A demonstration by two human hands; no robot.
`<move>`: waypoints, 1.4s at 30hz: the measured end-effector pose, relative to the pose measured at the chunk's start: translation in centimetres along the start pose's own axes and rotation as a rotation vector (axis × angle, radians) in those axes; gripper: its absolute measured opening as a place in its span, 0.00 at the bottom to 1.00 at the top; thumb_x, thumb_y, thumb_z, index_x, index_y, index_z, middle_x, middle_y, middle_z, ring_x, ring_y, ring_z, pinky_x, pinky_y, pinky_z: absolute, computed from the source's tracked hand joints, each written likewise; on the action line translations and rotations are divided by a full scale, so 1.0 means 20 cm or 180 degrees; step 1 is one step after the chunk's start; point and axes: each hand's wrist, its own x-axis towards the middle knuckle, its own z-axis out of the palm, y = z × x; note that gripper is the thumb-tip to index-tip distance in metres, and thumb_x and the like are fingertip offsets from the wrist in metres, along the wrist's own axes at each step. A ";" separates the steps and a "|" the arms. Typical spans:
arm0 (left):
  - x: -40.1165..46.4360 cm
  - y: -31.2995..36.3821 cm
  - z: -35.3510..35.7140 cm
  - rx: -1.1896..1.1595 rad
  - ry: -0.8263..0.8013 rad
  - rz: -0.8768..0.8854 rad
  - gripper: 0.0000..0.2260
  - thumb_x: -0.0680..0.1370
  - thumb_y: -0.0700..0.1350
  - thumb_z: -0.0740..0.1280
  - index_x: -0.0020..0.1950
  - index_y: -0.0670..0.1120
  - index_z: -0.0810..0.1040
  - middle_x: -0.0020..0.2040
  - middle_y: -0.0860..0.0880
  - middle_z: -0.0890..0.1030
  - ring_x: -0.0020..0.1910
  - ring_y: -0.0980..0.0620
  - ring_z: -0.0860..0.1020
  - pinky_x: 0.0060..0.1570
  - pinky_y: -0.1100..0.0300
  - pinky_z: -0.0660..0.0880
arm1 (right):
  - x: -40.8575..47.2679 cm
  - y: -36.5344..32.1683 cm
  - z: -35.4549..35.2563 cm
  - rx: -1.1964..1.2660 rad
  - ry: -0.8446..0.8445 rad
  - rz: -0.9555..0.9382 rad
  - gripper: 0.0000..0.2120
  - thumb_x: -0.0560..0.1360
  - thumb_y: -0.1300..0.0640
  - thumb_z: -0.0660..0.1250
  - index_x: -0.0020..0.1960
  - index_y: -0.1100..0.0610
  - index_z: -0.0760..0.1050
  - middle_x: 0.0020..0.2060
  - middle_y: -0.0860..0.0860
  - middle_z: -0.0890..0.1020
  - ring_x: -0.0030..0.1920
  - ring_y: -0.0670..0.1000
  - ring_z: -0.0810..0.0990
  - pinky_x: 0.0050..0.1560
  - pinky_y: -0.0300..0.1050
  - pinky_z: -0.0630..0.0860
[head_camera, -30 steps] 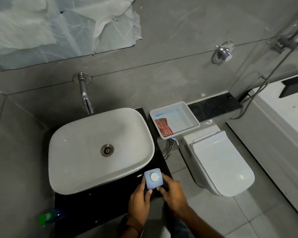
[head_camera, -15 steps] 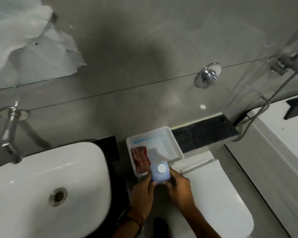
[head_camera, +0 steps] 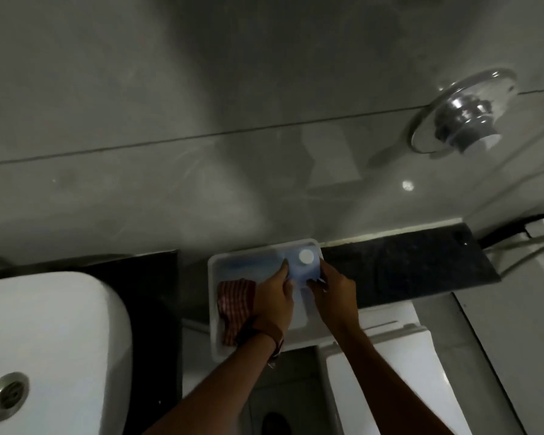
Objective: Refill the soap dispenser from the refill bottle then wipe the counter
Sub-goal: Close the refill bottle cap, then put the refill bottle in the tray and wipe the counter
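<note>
here, bottle [head_camera: 303, 265] between both hands, over tray [head_camera: 215, 309]

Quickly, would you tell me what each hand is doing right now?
Left hand: closed on the left side of the blue bottle, over the white tray.
Right hand: closed on the bottle's right side.

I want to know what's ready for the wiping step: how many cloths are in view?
1. A red striped cloth lies in the left part of the white tray, partly under the left hand. Others could be hidden beneath the hands.
</note>
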 end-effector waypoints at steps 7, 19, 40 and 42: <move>0.15 -0.05 0.10 0.0006 -0.0006 -0.0009 0.19 0.82 0.45 0.61 0.74 0.47 0.70 0.61 0.43 0.82 0.58 0.46 0.81 0.59 0.50 0.78 | 0.15 0.10 0.03 0.0103 0.0030 -0.0008 0.15 0.81 0.66 0.69 0.67 0.61 0.77 0.56 0.48 0.81 0.49 0.29 0.79 0.53 0.23 0.75; -0.20 -0.44 -0.25 0.0891 0.0113 -0.0573 0.21 0.81 0.49 0.54 0.74 0.54 0.66 0.75 0.50 0.68 0.71 0.48 0.70 0.63 0.58 0.74 | -0.27 0.07 0.38 -0.0771 -0.0199 -0.0076 0.08 0.80 0.55 0.70 0.60 0.50 0.80 0.54 0.49 0.84 0.52 0.45 0.81 0.55 0.44 0.81; -0.63 -0.49 -0.51 0.0730 0.0158 -0.0555 0.26 0.82 0.43 0.58 0.80 0.42 0.55 0.80 0.44 0.57 0.78 0.42 0.61 0.75 0.48 0.62 | -0.45 -0.36 0.56 -0.0503 -0.0804 -0.0152 0.08 0.81 0.52 0.69 0.59 0.51 0.80 0.44 0.46 0.86 0.44 0.45 0.85 0.52 0.52 0.86; -0.78 -0.50 -0.58 0.1084 0.0280 -0.0379 0.26 0.83 0.46 0.55 0.80 0.45 0.54 0.81 0.46 0.56 0.79 0.46 0.58 0.76 0.49 0.60 | -0.62 -0.42 0.51 -0.0382 -0.0789 -0.0296 0.07 0.81 0.54 0.70 0.59 0.50 0.81 0.45 0.47 0.87 0.44 0.45 0.86 0.50 0.53 0.86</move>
